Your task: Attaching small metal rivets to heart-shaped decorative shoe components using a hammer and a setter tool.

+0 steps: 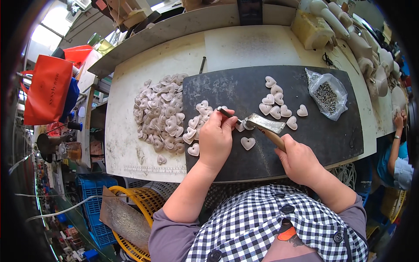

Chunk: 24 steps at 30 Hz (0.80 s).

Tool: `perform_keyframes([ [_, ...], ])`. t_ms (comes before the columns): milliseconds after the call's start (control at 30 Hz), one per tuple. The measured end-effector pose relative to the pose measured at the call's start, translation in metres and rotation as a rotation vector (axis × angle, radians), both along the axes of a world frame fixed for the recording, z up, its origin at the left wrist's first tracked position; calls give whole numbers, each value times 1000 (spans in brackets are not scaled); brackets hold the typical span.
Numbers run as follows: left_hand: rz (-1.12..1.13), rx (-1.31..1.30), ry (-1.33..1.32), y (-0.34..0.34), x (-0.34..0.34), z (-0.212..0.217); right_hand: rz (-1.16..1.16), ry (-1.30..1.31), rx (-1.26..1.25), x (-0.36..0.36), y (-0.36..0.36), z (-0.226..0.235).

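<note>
My left hand (217, 137) pinches a short dark metal punch (225, 113), slanted over the black mat (227, 163). My right hand (301, 160) is wrapped round the wooden handle of a hammer (273, 138). Its broad metal head is beside the punch's lower right end, and whether they touch I cannot tell. Partly hidden below them is a pale heart-shaped piece (240, 126). Another heart (248, 143) lies just nearer to me. Several more hearts (276, 99) are scattered beyond the hammer, and others sit left of my left hand.
A big heap of pale hearts (160, 114) covers the board's left side. At the mat's far right is a clear plastic bag (328, 97) of small metal fittings. A dark metal rod (202, 65) lies behind the mat. To the right, a co-worker's arm (395, 146) shows.
</note>
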<state>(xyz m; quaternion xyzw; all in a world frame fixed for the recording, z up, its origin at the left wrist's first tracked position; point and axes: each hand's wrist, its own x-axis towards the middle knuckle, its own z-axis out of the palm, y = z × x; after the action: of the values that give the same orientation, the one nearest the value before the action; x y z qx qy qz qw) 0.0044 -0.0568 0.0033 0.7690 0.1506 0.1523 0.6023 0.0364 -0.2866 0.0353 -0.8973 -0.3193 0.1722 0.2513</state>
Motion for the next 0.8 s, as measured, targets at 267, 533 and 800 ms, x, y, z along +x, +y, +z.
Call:
perform_keyframes([
  [267, -30, 436, -117, 0, -2, -15, -3, 36, 26, 0, 0, -1],
  [533, 47, 379, -113, -1, 1, -18, -13, 61, 6, 5, 0, 1],
  [800, 45, 417, -114, -4, 0, -17, -32, 74, 10, 4, 0, 3],
])
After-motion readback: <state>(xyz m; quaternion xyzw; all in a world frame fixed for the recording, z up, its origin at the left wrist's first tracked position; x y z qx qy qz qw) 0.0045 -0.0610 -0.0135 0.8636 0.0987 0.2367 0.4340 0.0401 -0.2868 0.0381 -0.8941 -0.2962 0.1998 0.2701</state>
